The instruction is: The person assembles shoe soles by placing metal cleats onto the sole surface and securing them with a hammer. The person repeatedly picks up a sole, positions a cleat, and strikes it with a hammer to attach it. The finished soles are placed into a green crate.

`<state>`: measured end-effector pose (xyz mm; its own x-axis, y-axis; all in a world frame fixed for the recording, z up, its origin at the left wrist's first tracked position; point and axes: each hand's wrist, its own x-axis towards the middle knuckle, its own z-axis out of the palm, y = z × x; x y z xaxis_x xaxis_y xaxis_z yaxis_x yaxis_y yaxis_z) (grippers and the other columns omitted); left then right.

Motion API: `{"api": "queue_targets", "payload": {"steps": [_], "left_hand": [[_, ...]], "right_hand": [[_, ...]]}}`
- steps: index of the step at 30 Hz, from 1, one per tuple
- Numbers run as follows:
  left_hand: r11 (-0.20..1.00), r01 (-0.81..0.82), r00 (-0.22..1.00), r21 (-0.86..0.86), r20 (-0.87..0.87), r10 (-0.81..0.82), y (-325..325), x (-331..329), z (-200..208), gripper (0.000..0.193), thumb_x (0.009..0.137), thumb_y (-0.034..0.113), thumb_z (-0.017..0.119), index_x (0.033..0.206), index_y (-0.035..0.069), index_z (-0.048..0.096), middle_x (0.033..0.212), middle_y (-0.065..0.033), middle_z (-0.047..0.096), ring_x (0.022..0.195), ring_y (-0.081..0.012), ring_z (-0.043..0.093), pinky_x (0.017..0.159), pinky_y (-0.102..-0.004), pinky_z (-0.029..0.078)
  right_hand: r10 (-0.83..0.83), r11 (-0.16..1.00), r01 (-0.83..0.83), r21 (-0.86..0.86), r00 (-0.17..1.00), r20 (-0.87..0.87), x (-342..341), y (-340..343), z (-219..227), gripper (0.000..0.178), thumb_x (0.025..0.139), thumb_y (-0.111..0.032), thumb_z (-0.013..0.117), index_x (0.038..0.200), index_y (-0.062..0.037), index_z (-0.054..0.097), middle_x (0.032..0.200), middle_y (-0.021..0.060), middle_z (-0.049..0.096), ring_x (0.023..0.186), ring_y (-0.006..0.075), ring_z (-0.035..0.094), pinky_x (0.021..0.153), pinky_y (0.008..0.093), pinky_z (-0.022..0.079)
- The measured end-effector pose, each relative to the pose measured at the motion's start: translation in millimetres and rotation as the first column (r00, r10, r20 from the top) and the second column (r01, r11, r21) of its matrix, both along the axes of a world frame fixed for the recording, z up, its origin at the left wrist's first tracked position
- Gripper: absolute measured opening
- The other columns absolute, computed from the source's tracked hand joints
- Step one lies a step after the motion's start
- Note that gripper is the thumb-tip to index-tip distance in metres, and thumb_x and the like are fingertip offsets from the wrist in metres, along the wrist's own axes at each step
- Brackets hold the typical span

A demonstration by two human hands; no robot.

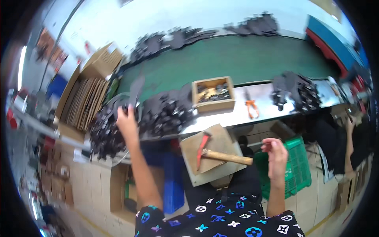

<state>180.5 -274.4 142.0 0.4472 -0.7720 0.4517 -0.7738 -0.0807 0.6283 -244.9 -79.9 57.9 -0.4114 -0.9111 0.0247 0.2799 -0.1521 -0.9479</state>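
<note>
My left hand (127, 120) is closed, fingers pinched, at a heap of dark pieces with shiny black parts (106, 134) on the left of the bench. A thin dark grey flat piece (137, 89) rises from its fingers, slightly blurred. My right hand (276, 155) hangs in the air beside the green crate, its fingers loosely bent and apart, with nothing visible in them. Between the hands, a hammer (223, 156) with a red head and wooden handle lies on a square board (189, 148) at my lap.
More dark pieces (167, 112) lie along the bench. A wooden box (213, 106) of small metal parts and orange-handled pliers (251, 108) sit on the metal strip. Behind runs a green belt (237, 57). A cardboard box (71, 98) stands left, a green crate (298, 170) right, near another person (335, 138).
</note>
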Motion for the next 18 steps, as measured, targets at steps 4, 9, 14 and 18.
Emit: {"api": "queue_targets", "payload": {"steps": [4, 9, 14, 18], "left_hand": [[0.967, 0.172, 0.972, 0.186, 0.130, -0.198, -36.6, 74.8, -73.5, 0.038, 0.086, 0.029, 0.070, 0.103, -0.004, 0.064, 0.087, -0.0228, 0.068, 0.083, -0.0352, 0.067, 0.077, -0.0414, 0.050], [0.966, 0.165, 0.953, 0.198, 0.220, -0.208, -54.3, 108.8, -82.3, 0.041, 0.080, 0.025, 0.076, 0.071, -0.008, 0.054, 0.059, -0.0160, 0.054, 0.056, -0.0277, 0.047, 0.058, -0.0425, 0.042], [0.961, 0.022, 0.940, 0.277, 0.323, -0.114, -43.6, 73.2, -60.8, 0.038, 0.083, 0.031, 0.075, 0.090, -0.005, 0.063, 0.083, -0.0189, 0.065, 0.078, -0.0369, 0.062, 0.072, -0.0458, 0.048], [0.969, -0.185, 0.905, 0.163, 0.413, 0.103, 13.1, 21.8, -10.9, 0.041, 0.090, 0.035, 0.068, 0.112, 0.002, 0.062, 0.113, -0.0163, 0.062, 0.110, -0.0351, 0.058, 0.092, -0.0462, 0.045]], "right_hand": [[0.011, 0.994, 0.013, 0.109, 0.977, -0.211, -30.9, -12.0, -12.7, 0.021, 0.100, -0.016, 0.055, 0.105, 0.0002, 0.067, 0.097, 0.0039, 0.070, 0.081, 0.0108, 0.062, 0.076, 0.0252, 0.049], [-0.336, 0.917, 0.385, -0.106, 0.601, -0.726, -115.8, -90.1, -52.0, 0.022, 0.093, -0.017, 0.063, 0.103, 0.0023, 0.062, 0.095, 0.0170, 0.066, 0.068, 0.0271, 0.064, 0.068, 0.0368, 0.051], [-0.265, 0.863, 0.487, -0.132, 0.215, -0.940, -178.9, -169.9, -67.4, 0.052, 0.089, -0.029, 0.068, 0.128, -0.0003, 0.051, 0.129, 0.0207, 0.054, 0.117, 0.0421, 0.054, 0.093, 0.0519, 0.046], [-0.068, 0.911, 0.412, -0.005, 0.137, -0.988, -171.7, -216.7, -58.9, 0.045, 0.086, -0.032, 0.071, 0.119, -0.0017, 0.062, 0.124, 0.0161, 0.057, 0.126, 0.0374, 0.046, 0.096, 0.0580, 0.037]]}}
